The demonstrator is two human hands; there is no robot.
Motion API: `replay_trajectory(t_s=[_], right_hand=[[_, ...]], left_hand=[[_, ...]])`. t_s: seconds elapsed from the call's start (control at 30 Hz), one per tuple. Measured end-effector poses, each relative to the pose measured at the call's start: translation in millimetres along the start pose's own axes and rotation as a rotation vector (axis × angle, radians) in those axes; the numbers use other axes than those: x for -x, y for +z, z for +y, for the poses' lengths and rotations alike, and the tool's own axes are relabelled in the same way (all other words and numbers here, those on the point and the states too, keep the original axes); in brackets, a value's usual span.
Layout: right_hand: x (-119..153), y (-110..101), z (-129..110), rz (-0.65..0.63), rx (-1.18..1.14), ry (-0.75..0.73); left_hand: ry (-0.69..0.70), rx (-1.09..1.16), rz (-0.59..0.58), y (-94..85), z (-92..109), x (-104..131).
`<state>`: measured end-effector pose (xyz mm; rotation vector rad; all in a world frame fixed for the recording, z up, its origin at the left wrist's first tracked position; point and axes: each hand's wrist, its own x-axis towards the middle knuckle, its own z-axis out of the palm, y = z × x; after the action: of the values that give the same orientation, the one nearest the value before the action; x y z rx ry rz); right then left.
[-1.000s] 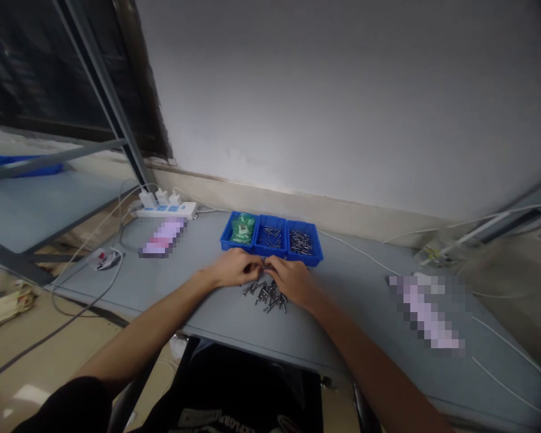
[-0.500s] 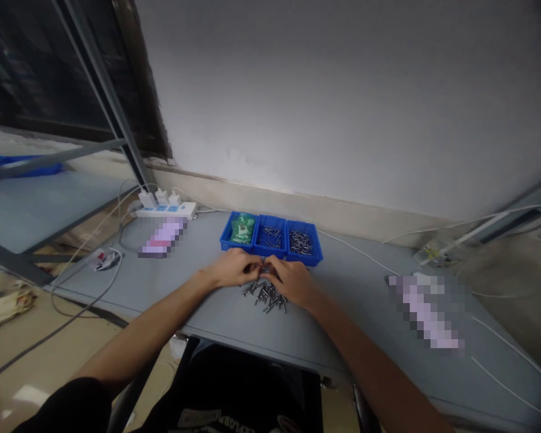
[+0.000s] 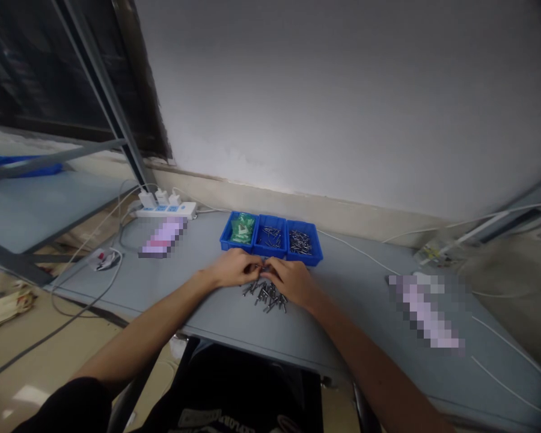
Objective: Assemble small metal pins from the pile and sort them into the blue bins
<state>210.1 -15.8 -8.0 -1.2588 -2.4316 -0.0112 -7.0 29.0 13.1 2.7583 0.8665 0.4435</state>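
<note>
Left hand (image 3: 235,267), head view: fingers curled, tips close to the other hand's; whether they grip a piece, I cannot tell;
Right hand (image 3: 292,279): likewise bent; grip hidden;
Metal pieces (image 3: 270,294): heaped on the table (image 3: 358,282) just nearer the body; a slipped one could vanish among them;
Blue bins (image 3: 305,259): just beyond; a forward knuckle bump could jolt them
</note>
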Motion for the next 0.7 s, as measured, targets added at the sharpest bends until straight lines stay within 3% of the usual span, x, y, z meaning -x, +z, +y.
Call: replay_trajectory(t_s=[0.7], right_hand=[[0.1, -1.5, -1.7, 0.047, 0.015, -0.058]], left_hand=[[0.031, 0.005, -0.005, -0.2, 1.5, -0.2]])
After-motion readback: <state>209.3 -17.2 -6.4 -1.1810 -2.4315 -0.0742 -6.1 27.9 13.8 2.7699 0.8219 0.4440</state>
